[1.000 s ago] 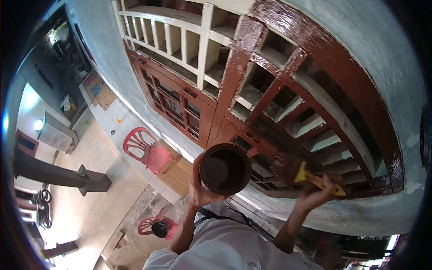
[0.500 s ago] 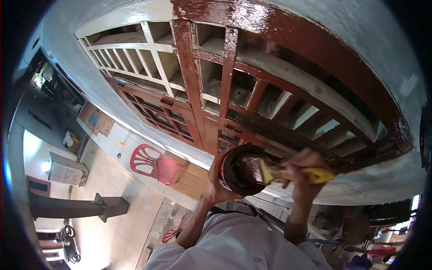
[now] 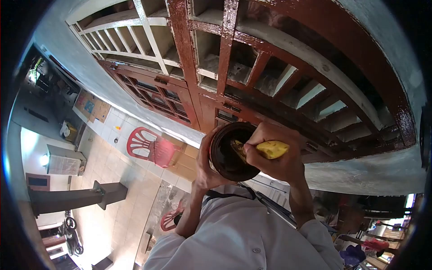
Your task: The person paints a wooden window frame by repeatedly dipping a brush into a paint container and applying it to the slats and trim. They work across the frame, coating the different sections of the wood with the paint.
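My left hand (image 3: 208, 164) is wrapped around the side of a paint can (image 3: 223, 155) with dark brown paint inside. In my right hand (image 3: 276, 153) is a paintbrush (image 3: 272, 149) with a yellow handle. Its head dips inside the can's mouth, so the bristles are mostly hidden. Just beyond the can stands a wooden window frame (image 3: 186, 58). Its right part and centre post are coated in glossy red-brown paint, while the slats (image 3: 150, 40) on the left are cream-white.
A red plastic chair (image 3: 150, 146) stands below on the left, beside flattened cardboard (image 3: 183, 157). A grey pillar (image 3: 76, 199) and a parked motorcycle (image 3: 71, 234) are farther left. A grey-blue wall (image 3: 396, 49) surrounds the frame.
My right hand has moved left and up, taking the brush from the can's right rim down into its mouth. The can has shifted slightly up and left in view.
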Demonstrator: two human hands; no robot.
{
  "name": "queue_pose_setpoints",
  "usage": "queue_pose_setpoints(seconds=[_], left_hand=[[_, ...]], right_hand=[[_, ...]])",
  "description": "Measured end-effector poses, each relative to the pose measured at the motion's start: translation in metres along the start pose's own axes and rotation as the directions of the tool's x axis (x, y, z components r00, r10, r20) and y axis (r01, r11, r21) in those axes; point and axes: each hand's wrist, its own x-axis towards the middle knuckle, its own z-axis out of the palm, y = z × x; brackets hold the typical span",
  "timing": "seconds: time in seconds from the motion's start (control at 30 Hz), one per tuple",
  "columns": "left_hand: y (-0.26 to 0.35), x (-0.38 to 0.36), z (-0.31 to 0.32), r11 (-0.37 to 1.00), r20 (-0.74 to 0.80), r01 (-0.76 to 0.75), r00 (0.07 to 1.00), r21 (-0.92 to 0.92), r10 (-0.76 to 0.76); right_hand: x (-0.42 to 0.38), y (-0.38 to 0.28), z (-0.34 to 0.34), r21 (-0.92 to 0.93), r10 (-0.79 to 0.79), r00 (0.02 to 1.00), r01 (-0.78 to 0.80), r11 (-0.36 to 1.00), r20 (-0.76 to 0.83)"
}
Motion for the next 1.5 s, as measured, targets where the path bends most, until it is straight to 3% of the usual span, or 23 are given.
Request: queue_pose_setpoints(seconds=[0.1, 0.13, 0.27, 0.37, 0.47, 0.57, 0.67, 0.73, 0.77, 0.87, 0.9, 1.0, 1.1, 1.13, 1.2, 1.3, 1.5], left_hand=[[-0.003, -0.004, -0.006, 0.999, -0.008, 0.013, 1.0, -0.033, -0.014], [-0.006, -0.005, -0.007, 0.998, -0.009, 0.013, 1.0, -0.061, -0.013], [-0.012, -0.009, -0.008, 0.987, -0.042, 0.052, 0.997, -0.152, -0.059], [-0.013, -0.01, -0.01, 0.981, -0.043, 0.107, 0.992, -0.16, -0.116], [-0.011, -0.006, -0.013, 0.981, -0.04, 0.119, 0.991, -0.156, -0.126], [-0.012, -0.007, -0.019, 0.987, -0.053, 0.123, 0.99, -0.106, -0.129], [-0.02, -0.011, -0.025, 0.998, -0.097, 0.056, 0.994, -0.015, -0.057], [-0.01, -0.009, -0.028, 0.997, -0.127, 0.042, 0.991, 0.07, -0.033], [-0.012, -0.013, -0.03, 0.994, -0.144, 0.101, 0.985, 0.052, -0.092], [-0.016, -0.023, -0.039, 0.973, -0.182, 0.228, 0.956, -0.024, -0.229], [-0.016, -0.025, -0.042, 0.969, -0.19, 0.24, 0.95, -0.058, -0.247], [-0.015, -0.032, -0.054, 0.964, -0.238, 0.264, 0.936, -0.016, -0.26], [-0.01, -0.035, -0.062, 0.972, -0.346, 0.224, 0.92, 0.07, -0.187], [-0.008, -0.035, -0.064, 0.975, -0.386, 0.202, 0.91, 0.096, -0.15], [-0.007, -0.044, -0.067, 0.957, -0.412, 0.278, 0.883, 0.076, -0.224], [-0.007, -0.048, -0.074, 0.953, -0.411, 0.292, 0.881, 0.082, -0.235], [-0.009, -0.053, -0.081, 0.954, -0.434, 0.262, 0.883, 0.143, -0.177]], right_hand=[[-0.003, 0.011, -0.002, 0.192, -0.031, 0.988, 0.06, 0.979, -0.15], [-0.007, 0.004, -0.005, 0.326, 0.151, 0.968, -0.079, 0.942, -0.201], [-0.006, 0.007, -0.006, 0.579, 0.459, 0.788, -0.164, 0.799, -0.411], [-0.015, 0.016, 0.006, 0.523, 0.413, 0.826, -0.175, 0.834, -0.384], [-0.017, 0.023, 0.009, 0.462, 0.243, 0.906, -0.061, 0.885, -0.347], [-0.016, 0.018, 0.015, 0.688, 0.471, 0.807, -0.113, 0.717, -0.357], [-0.016, 0.014, 0.022, 0.779, 0.634, 0.631, -0.074, 0.623, -0.447], [-0.02, 0.022, 0.029, 0.792, 0.657, 0.551, 0.01, 0.611, -0.514], [-0.021, 0.026, 0.032, 0.794, 0.669, 0.507, 0.052, 0.605, -0.543], [-0.01, 0.03, 0.038, 0.509, 0.361, 0.585, 0.105, 0.854, -0.727], [-0.008, 0.033, 0.039, 0.368, 0.203, 0.664, 0.117, 0.922, -0.72], [0.008, 0.043, 0.041, -0.056, -0.274, 0.814, 0.287, 0.956, -0.512], [0.045, 0.047, 0.04, -0.325, -0.659, 0.746, 0.603, 0.729, -0.096], [0.053, 0.047, 0.044, -0.372, -0.676, 0.737, 0.629, 0.683, 0.003], [0.067, 0.045, 0.051, -0.446, -0.682, 0.702, 0.687, 0.574, 0.204], [0.079, 0.044, 0.054, -0.479, -0.679, 0.639, 0.752, 0.453, 0.361], [0.072, 0.024, 0.046, -0.529, -0.552, 0.69, 0.719, 0.45, 0.468]])
